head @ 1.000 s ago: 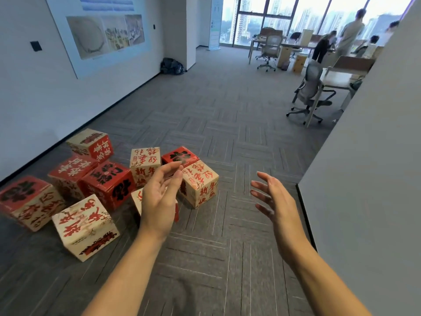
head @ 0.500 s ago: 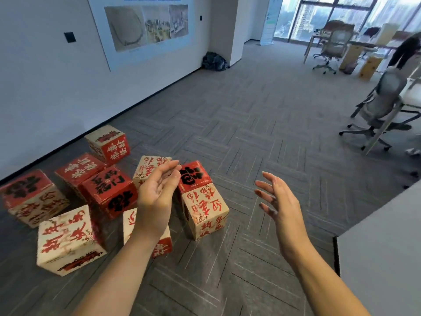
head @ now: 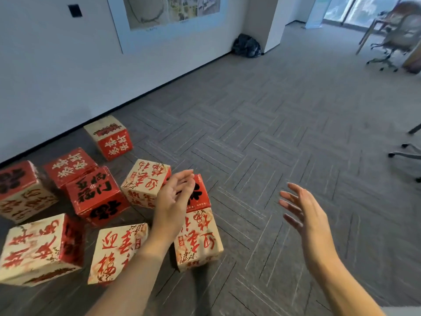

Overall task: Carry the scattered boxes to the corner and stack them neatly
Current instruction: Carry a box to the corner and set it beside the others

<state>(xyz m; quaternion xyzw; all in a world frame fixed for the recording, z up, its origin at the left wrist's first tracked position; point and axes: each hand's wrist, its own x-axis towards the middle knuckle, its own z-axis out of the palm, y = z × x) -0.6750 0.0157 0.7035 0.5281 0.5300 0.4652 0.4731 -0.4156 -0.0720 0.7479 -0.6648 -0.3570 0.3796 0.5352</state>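
1. Boxes [head: 95,197] of printed cardboard, eight by count, are scattered at odd angles on the grey carpet floor [head: 273,144] at near left, close to the white wall [head: 57,76]; some are touching.
2. Cube shapes with crisp edges are seen. The faces are cream or red, covered with brushed red and black characters, and a slight gloss is shown by the print.
3. The left hand [head: 175,199] is held released over the cream box with the red top [head: 198,238], with fingers loosely curved and nothing grasped; whether the box is touched cannot be told.
4. The right hand [head: 303,215] is likewise released, with fingers spread, to the right of that box and apart from it.
5. Light weight is judged likely. The walls are judged stiff yet crushable, and the smooth print may prove slippery.
6. Hold is best taken on two opposite side faces with flat palms, pressure being kept even so that no wall is dented.
7. One corner is seen at far, beside a black bag [head: 247,45]; which corner is meant cannot be told.
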